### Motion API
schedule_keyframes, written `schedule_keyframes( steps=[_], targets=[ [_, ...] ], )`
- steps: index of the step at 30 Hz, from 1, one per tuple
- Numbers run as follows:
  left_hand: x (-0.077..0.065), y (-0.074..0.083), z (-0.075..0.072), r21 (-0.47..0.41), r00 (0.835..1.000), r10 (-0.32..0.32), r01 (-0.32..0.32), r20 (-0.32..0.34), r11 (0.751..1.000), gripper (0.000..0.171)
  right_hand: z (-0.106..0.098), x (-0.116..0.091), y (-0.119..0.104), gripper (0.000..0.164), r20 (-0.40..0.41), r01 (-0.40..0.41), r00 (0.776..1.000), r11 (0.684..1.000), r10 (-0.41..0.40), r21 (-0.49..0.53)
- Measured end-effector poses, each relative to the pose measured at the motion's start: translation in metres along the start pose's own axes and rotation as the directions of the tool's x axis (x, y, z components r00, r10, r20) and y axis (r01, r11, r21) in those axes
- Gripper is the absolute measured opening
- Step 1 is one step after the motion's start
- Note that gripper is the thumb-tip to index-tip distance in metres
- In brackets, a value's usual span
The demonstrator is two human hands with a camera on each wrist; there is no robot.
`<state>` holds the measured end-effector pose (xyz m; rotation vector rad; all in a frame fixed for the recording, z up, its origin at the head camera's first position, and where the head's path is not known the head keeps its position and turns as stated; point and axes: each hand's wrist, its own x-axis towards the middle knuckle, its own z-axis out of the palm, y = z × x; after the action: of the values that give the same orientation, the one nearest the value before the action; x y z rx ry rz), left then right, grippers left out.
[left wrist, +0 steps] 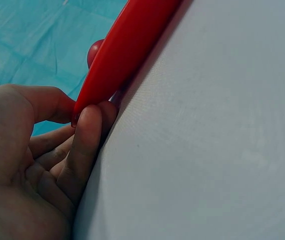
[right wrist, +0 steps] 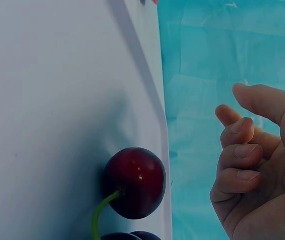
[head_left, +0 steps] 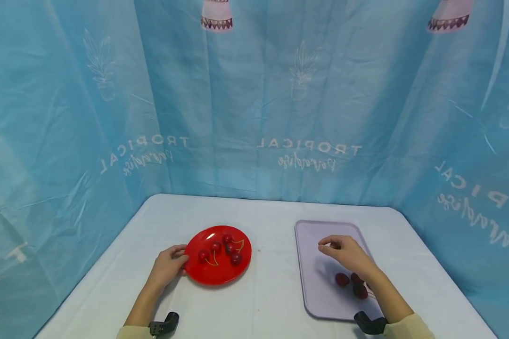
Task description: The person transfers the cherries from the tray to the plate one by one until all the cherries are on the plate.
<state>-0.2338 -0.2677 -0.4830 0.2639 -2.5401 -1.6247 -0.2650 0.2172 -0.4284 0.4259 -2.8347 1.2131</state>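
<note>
A round red plate [head_left: 214, 277] carries several red cherries [head_left: 216, 246], some with stems showing. My left hand [head_left: 168, 264] pinches its left rim. In the left wrist view, the thumb and fingers meet on the edge of the red plate [left wrist: 117, 55], some fingertips tucked beneath it. Above a pale lilac tray [head_left: 318, 292] my right hand [head_left: 345, 253] hovers with nothing in it. Its fingers are loosely bent, and a gap shows between thumb and index finger in the right wrist view. Dark red cherries [head_left: 342, 280] lie on the tray below; one cherry [right wrist: 135, 183] shows a green stem.
Both plate and tray stand on a white-covered table [head_left: 275, 263], with a stretch of cloth between them. Blue printed curtains [head_left: 254, 103] enclose the table at the back and sides.
</note>
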Motion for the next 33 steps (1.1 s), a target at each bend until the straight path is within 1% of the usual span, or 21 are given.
schedule_keyframes(
  steps=[3,8,11,14,19,22,27,33],
  targets=[
    [0.001,0.002,0.001,-0.003,1.0,0.005,-0.005,0.0,1.0,0.041,-0.001,-0.001,0.001,0.032,-0.002,-0.01,1.0,1.0,0.01,0.013],
    [-0.002,0.002,0.002,-0.014,1.0,0.0,0.0,0.006,1.0,0.041,-0.002,-0.005,0.001,0.032,-0.006,-0.044,0.999,0.999,0.044,0.008],
    [0.001,0.003,0.001,-0.018,1.0,0.006,-0.006,0.005,1.0,0.04,-0.004,-0.004,0.002,0.033,-0.015,-0.035,0.999,0.999,0.035,-0.001],
    [0.002,0.005,0.0,-0.002,1.0,0.002,-0.002,0.003,1.0,0.04,-0.007,-0.004,0.003,0.034,-0.013,-0.032,0.999,0.999,0.033,0.011],
    [0.001,0.003,-0.002,0.009,1.0,-0.003,0.003,0.0,1.0,0.04,-0.009,-0.005,0.006,0.032,-0.026,-0.032,0.999,0.998,0.033,0.048],
    [0.0,0.001,-0.003,0.007,1.0,0.002,-0.002,-0.004,1.0,0.04,-0.01,-0.004,0.007,0.031,-0.038,-0.021,0.999,0.999,0.023,0.045],
    [0.0,0.0,-0.001,0.003,1.0,0.004,-0.004,-0.001,1.0,0.042,-0.014,-0.005,0.008,0.033,-0.052,-0.033,0.998,0.999,0.034,0.021],
    [0.002,-0.001,0.001,0.003,1.0,0.004,-0.004,-0.008,1.0,0.041,-0.017,-0.008,0.012,0.034,-0.069,-0.059,0.996,0.998,0.06,0.023]
  ],
)
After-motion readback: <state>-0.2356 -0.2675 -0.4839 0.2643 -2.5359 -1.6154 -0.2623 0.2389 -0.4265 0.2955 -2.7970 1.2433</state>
